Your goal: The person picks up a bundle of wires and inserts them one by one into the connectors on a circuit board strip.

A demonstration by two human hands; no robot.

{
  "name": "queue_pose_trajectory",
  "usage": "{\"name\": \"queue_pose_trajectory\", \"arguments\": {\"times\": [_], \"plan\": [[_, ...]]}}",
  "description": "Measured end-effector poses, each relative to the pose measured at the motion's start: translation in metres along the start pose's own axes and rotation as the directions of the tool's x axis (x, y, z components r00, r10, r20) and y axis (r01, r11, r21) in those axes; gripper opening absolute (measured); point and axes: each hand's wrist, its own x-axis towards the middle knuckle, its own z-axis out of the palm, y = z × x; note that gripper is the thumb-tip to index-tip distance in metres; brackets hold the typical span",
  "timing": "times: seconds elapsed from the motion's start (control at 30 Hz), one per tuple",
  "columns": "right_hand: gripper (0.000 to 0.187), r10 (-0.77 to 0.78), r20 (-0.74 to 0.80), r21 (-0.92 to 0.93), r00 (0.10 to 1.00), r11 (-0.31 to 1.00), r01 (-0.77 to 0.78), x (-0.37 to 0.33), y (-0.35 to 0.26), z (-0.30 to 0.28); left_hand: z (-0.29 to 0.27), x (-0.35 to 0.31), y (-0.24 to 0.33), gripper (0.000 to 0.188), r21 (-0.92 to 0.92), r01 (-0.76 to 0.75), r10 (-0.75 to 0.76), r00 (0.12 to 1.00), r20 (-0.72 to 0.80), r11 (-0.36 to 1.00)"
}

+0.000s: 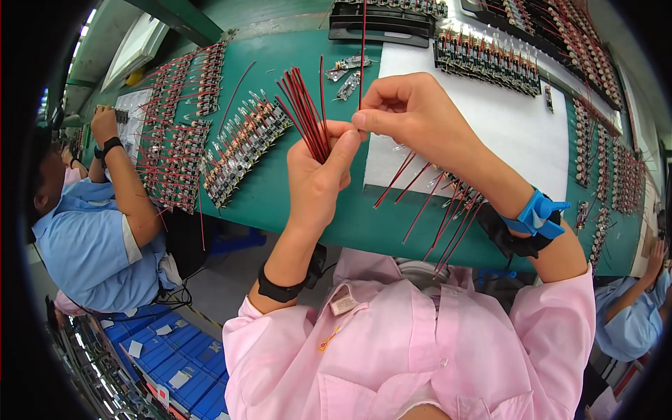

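Note:
My left hand [318, 175] is closed around a bundle of short red wires [302, 112] that fans upward from my fist. My right hand [409, 115] pinches a single red wire [362, 42] between thumb and forefinger, right beside the bundle; that wire runs straight up toward the top edge. Both hands hover above a green workbench [280, 203]. Below my right forearm, small circuit boards with red wires attached [448, 210] lie near the bench's front edge. A blue wrist strap [539, 213] sits on my right wrist, a black band [283, 288] on my left.
A white mat [518, 133] covers the bench on the right. Rows of circuit boards [241, 147] lie left, more boards [490, 59] at the back and right edge. A black tray [381, 21] stands at the back. A person in blue [98, 238] works at left, another [637, 308] at right. Blue bins [175, 364] below.

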Motion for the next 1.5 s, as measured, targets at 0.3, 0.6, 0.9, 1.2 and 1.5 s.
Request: {"name": "queue_pose_trajectory", "arguments": {"times": [0.3, 0.6, 0.9, 1.2, 1.5], "plan": [[0.014, -0.014, 0.094, -0.211, 0.995, 0.977, 0.034, -0.005, -0.007, 0.002, -0.006, -0.005, -0.009, 0.013, 0.098, -0.066, 0.070, 0.997, -0.028, 0.993], [0.014, -0.055, -0.036, -0.236, 0.998, 0.971, 0.045, 0.006, 0.017, -0.031, -0.026, -0.013, -0.022, 0.029, 0.094, -0.136, 0.147, 0.982, -0.118, 0.986], [0.016, 0.101, -0.207, -0.380, 0.973, 0.908, -0.175, 0.010, 0.049, -0.052, -0.040, -0.021, -0.039, 0.038, 0.230, -0.328, 0.350, 0.935, -0.060, 0.916], [0.015, 0.079, -0.223, -0.399, 0.972, 0.902, -0.165, 0.009, 0.051, -0.048, -0.040, -0.024, -0.036, 0.043, 0.217, -0.358, 0.383, 0.920, -0.086, 0.908], [0.016, 0.036, -0.238, -0.447, 0.971, 0.883, -0.143, 0.010, 0.056, -0.047, -0.040, -0.024, -0.039, 0.043, 0.212, -0.374, 0.397, 0.914, -0.080, 0.903]]}}
